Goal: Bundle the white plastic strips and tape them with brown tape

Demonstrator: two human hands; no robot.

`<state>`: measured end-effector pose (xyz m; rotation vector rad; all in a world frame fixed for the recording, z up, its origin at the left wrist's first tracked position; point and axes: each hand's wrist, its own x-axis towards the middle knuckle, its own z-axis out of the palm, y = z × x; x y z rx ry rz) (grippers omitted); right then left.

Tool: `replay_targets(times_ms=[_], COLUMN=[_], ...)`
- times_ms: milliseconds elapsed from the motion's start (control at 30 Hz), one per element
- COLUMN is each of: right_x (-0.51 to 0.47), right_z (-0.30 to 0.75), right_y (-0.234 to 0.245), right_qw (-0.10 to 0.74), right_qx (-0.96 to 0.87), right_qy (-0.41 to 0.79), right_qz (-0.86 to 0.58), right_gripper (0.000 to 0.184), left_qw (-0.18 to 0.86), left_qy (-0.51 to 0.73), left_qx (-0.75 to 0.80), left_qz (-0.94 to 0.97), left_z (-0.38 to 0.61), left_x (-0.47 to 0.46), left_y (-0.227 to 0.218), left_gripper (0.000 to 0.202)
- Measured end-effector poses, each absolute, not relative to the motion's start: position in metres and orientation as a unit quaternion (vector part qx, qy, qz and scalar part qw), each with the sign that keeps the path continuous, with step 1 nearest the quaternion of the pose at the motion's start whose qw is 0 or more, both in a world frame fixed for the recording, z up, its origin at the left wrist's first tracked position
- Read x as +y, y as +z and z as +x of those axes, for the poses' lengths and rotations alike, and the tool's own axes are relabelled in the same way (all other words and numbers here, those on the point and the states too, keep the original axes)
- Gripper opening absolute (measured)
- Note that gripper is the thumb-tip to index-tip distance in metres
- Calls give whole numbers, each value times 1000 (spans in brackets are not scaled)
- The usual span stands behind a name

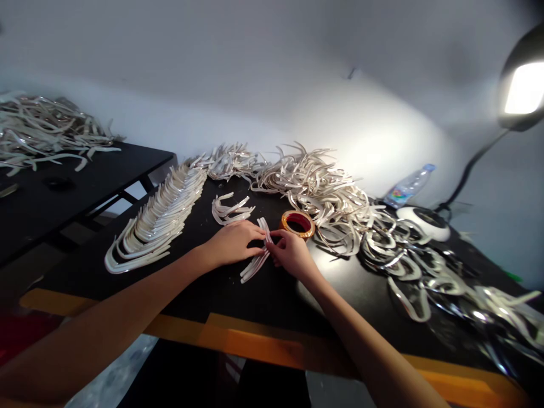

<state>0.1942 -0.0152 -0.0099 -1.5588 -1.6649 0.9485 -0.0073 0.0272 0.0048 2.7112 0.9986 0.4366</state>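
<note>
A small bundle of curved white strips [255,268] lies at the middle of the black table, pinched between my two hands. From the left, my left hand [238,240] closes its thumb and fingers on the bundle's upper part. My right hand [292,253] grips it from the other side, fingertips bent inward. Just beyond the right hand lies a roll of orange tape [311,228]. A few loose curved strips [232,211] rest beyond my left hand. What the strips are for does not show.
A long row of nested curved strips [157,218] runs along the left. A tangled heap of strips [314,175] lies at the back, shiny curved pieces [408,266] at the right. A plastic bottle [408,187] and a lit lamp [525,85] stand right. Another black table [106,175] is left.
</note>
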Motion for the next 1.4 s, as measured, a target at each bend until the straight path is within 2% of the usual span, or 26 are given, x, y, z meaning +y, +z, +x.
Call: replay_targets(times_ms=[200, 367, 500, 633, 733, 833, 900, 1067, 1200, 1300, 1400], right_x=[-14, -12, -9, 0, 10, 20, 25, 30, 25, 18, 13], right_z=[198, 198, 203, 224, 248, 266, 274, 277, 266, 253, 241], right_y=[-12, -15, -7, 9, 15, 9, 1, -10, -5, -2, -2], right_qw=[306, 284, 301, 409, 379, 317, 324, 353, 381, 422, 415], right_qx=[-661, -715, -749, -681, -600, -558, -556, -570, -580, -611, -644], right_qy=[337, 262, 228, 71, -17, 10, 62, 137, 117, 53, -17], right_qz=[-597, -583, -544, -604, -705, -766, -763, -730, -710, -667, -643], right_gripper=[28, 24, 21, 24, 26, 33, 35, 19, 13, 17, 21], left_qw=[120, 91, 64, 58, 62, 65, 67, 60, 65, 24, -25], left_qy=[136, 106, 74, 66, 72, 73, 70, 56, 59, 69, 62], left_qx=[323, 302, 295, 290, 280, 287, 292, 272, 239, 237, 241], left_qz=[929, 943, 951, 953, 955, 953, 951, 959, 967, 969, 968], left_z=[-9, -11, -12, -12, -13, -13, -12, -11, -11, -9, -5], left_x=[29, 27, 27, 29, 30, 29, 27, 24, 24, 19, 10], left_y=[5, 8, 10, 9, 7, 6, 6, 4, 1, 2, 7], left_gripper=[37, 40, 41, 41, 43, 48, 52, 42, 42, 41, 41])
